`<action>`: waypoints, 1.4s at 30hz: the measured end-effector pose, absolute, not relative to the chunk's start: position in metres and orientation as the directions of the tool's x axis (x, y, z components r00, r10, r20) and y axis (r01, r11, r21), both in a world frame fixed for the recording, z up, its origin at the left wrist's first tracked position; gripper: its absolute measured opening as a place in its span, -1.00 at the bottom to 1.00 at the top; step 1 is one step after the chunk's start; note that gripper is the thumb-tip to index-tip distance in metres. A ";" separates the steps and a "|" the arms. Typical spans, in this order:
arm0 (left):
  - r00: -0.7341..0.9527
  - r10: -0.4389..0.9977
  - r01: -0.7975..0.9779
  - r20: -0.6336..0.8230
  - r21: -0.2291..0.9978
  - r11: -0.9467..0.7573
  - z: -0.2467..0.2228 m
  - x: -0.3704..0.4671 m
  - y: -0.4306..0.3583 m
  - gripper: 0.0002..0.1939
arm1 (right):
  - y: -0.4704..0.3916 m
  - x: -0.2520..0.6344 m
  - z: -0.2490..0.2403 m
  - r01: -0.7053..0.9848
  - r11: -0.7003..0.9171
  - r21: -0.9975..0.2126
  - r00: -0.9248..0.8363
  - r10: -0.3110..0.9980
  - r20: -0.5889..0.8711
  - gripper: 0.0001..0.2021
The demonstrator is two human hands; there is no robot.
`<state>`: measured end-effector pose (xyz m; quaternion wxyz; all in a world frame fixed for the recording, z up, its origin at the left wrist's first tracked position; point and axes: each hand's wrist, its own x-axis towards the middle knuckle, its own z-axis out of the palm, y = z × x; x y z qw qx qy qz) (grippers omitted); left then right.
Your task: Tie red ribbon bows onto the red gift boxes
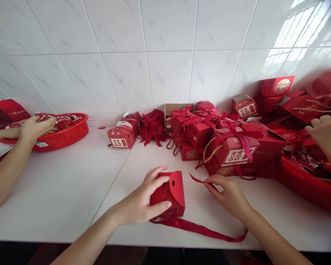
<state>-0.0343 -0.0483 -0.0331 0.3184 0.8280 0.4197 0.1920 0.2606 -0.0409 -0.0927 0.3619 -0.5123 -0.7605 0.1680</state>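
Observation:
My left hand (143,198) is closed around the left side of a small red gift box (178,197), its thumb on the front and its fingers over the top. The box stands on the white table, and a round hole shows in its rounded flap. Between thumb and fingertips of my right hand (226,191) is pinched the end of a dark red ribbon (198,229). The ribbon runs from the box's lower front along the table, then passes behind my right wrist. Its pointed tip sticks out left of my right fingertips, apart from the box.
Behind are a pile of ribbons (152,127), a box with a white label (121,138) and stacked bow-tied boxes (235,145). Red basins of wrapped sweets stand at left (63,138) and right (309,187). Other people's hands work at left (38,127) and right (327,132).

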 end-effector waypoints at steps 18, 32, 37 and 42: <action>0.566 0.820 0.527 0.092 0.724 -0.445 -0.025 -0.003 -0.051 -0.61 | -0.056 0.257 -0.014 0.592 0.772 -0.233 -0.569 0.604 0.558 -0.76; 0.430 0.857 0.499 0.284 0.716 -0.488 -0.030 0.004 -0.048 -0.92 | -0.051 0.239 -0.010 0.599 0.779 -0.186 -0.611 0.595 0.522 -0.75; 0.392 0.871 0.498 0.297 0.728 -0.472 -0.030 0.004 -0.049 -0.89 | -0.053 0.240 -0.011 0.598 0.772 -0.213 -0.598 0.608 0.522 -0.76; 0.365 0.876 0.472 0.314 0.749 -0.465 -0.028 0.005 -0.051 -0.86 | -0.055 0.242 -0.012 0.606 0.763 -0.224 -0.602 0.624 0.499 -0.76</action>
